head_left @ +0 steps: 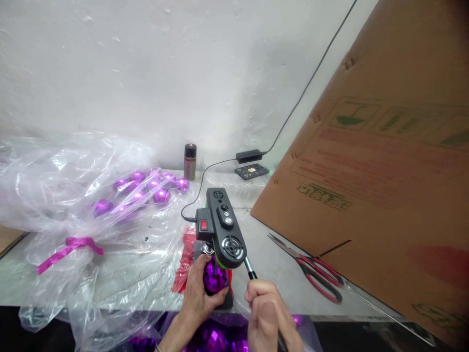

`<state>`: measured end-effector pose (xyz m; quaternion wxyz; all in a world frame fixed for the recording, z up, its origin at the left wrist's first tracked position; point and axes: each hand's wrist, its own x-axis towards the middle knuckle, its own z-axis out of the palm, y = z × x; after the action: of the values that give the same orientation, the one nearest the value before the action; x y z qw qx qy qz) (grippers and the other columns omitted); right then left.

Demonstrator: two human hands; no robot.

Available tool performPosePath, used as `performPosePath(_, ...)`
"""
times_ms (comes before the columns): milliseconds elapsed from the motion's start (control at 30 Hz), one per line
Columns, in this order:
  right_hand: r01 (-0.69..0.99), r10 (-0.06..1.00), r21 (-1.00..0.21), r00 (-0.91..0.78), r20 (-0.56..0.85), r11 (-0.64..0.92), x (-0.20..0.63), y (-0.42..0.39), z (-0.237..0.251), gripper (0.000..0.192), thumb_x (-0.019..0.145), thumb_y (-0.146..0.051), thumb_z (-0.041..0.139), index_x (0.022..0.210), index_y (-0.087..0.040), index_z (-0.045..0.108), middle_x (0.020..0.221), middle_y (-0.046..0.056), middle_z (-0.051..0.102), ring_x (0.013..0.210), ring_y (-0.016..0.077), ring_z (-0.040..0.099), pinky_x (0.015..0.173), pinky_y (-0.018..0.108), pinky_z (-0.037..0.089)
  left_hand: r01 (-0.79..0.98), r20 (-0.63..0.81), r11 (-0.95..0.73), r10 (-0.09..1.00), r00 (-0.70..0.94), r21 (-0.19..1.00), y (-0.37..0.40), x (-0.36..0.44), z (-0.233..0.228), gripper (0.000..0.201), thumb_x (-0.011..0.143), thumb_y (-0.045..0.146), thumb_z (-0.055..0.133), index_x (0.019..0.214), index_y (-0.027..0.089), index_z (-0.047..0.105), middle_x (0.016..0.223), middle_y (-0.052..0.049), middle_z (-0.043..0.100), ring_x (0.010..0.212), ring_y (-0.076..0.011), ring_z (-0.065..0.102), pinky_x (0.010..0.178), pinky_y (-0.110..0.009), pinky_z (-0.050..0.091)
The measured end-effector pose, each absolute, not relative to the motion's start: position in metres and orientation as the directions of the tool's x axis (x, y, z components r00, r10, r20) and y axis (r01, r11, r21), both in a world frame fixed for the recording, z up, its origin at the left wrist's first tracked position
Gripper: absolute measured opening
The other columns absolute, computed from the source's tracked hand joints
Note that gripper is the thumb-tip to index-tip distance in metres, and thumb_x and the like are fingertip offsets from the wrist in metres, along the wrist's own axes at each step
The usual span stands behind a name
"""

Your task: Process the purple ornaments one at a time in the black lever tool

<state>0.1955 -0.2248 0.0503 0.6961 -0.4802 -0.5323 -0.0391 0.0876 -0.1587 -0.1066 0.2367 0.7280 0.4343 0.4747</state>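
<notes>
Cradling faceted purple ball, left hand

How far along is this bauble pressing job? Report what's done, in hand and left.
Looks done: purple baubles lie in the clear plastic bag. In hand: the left hand holds one purple bauble under the black press, and the right hand grips its lever. Left: more baubles wait below the table edge.

On the desk to your right lie red-handled scissors beside a leaning cardboard sheet. To your left, a clear plastic bag holds purple baubles; a small flask stands by the wall.
</notes>
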Motion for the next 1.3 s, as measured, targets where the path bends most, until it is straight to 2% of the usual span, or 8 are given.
performPosePath(600,0.575,0.497,-0.64,0.411,0.764,0.509,0.1995,-0.2245,0.0463,0.043,0.112,-0.02,0.045,0.069,-0.022,0.047,0.067,-0.003,0.058,0.056,0.0091,0.052,0.052,0.027,0.034,0.399,0.496,-0.519,0.852,0.169,0.756,-0.1573,0.0879,-0.1089,0.071,0.075,0.029,0.08,0.141,0.017,0.057,0.132,-0.02,0.076,0.12,-0.041,0.077,0.099,-0.062,0.066)
performPosePath(867,0.564,0.484,-0.64,0.422,0.767,0.522,0.1993,-0.2243,0.0456,0.043,0.112,-0.021,0.046,0.069,-0.022,0.047,0.067,-0.002,0.058,0.055,0.0096,0.053,0.053,0.027,0.035,0.404,0.487,-0.51,0.857,0.167,0.759,-0.1571,0.0888,-0.1092,0.072,0.073,0.029,0.081,0.141,0.018,0.058,0.132,-0.019,0.077,0.12,-0.0407,0.078,0.099,-0.061,0.066)
performPosePath(1100,0.552,0.48,-0.66,0.454,0.75,0.51,0.196,-0.2234,0.0428,0.041,0.112,-0.023,0.046,0.071,-0.022,0.047,0.066,-0.002,0.057,0.052,0.0099,0.051,0.049,0.028,0.03,0.411,0.512,-0.529,0.844,0.162,0.742,-0.1561,0.0888,-0.1121,0.073,0.074,0.029,0.081,0.142,0.019,0.056,0.132,-0.019,0.077,0.12,-0.041,0.078,0.098,-0.061,0.066)
performPosePath(1300,0.564,0.443,-0.632,0.451,0.775,0.532,0.1962,-0.2208,0.0403,0.042,0.112,-0.02,0.044,0.07,-0.022,0.046,0.064,-0.003,0.055,0.052,0.0097,0.051,0.052,0.027,0.035,0.42,0.526,-0.54,0.835,0.159,0.73,-0.156,0.0896,-0.1106,0.074,0.074,0.028,0.081,0.142,0.018,0.055,0.132,-0.019,0.077,0.12,-0.041,0.078,0.097,-0.061,0.067)
